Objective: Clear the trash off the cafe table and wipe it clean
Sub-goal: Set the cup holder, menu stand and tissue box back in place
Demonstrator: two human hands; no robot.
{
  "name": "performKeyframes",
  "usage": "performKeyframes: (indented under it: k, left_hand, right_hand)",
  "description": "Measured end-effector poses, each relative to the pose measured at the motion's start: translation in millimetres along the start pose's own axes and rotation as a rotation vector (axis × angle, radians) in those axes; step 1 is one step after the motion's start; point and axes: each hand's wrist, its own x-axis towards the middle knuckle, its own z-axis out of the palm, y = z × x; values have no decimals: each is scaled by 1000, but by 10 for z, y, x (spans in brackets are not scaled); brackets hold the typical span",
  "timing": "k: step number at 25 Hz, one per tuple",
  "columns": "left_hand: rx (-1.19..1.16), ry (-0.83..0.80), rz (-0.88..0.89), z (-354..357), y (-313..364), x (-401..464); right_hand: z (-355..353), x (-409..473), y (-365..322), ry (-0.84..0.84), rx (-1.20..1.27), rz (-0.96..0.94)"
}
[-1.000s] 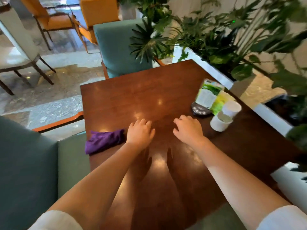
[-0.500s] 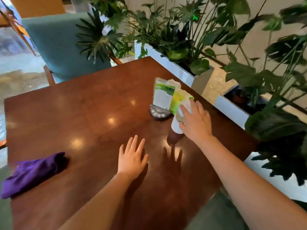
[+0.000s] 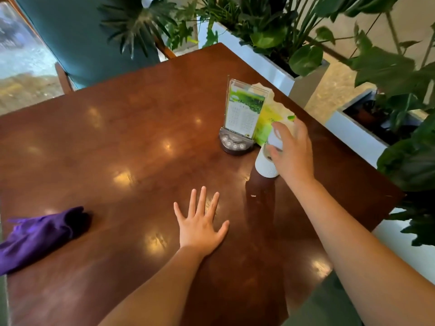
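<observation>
Glossy brown café table (image 3: 141, 128) ringed by planters and a teal chair. Right hand (image 3: 292, 154) curled round a white paper cup (image 3: 267, 164), which tilts with its base lifted just off the wood; a second cup looks nested at its top, though can't tell for sure. Left hand (image 3: 200, 225) flat on the table nearer than the cup, fingers straight and spread, holding nothing. Just beyond the cup, touching or nearly so: crumpled yellow-green wrapper (image 3: 270, 116) leaning on a clear menu stand (image 3: 243, 111) in a dark round base. Well left of the cup, at the table edge: bunched purple cloth (image 3: 37, 236). Leafy plants (image 3: 270, 27) in a white planter (image 3: 263, 64) beyond the stand.
</observation>
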Motion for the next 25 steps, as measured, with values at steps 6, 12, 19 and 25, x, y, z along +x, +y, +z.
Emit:
performKeyframes:
  k: [6,12,19,25]
  left_hand:
    - [-32,25,3,45,-13,2]
    - [-31,-5,16,28,-26,16]
    - [-94,16,37,10,-43,3]
    - [-123,34,57,-12,-45,19]
  right_hand:
    - [-32,-61,-111,-42,-98,-157]
    - [-59,-67,-520,-96,-46,-365]
    - [431,81,-1457,-236,388,-577]
    - [870,237,-2094,-462,354,-854]
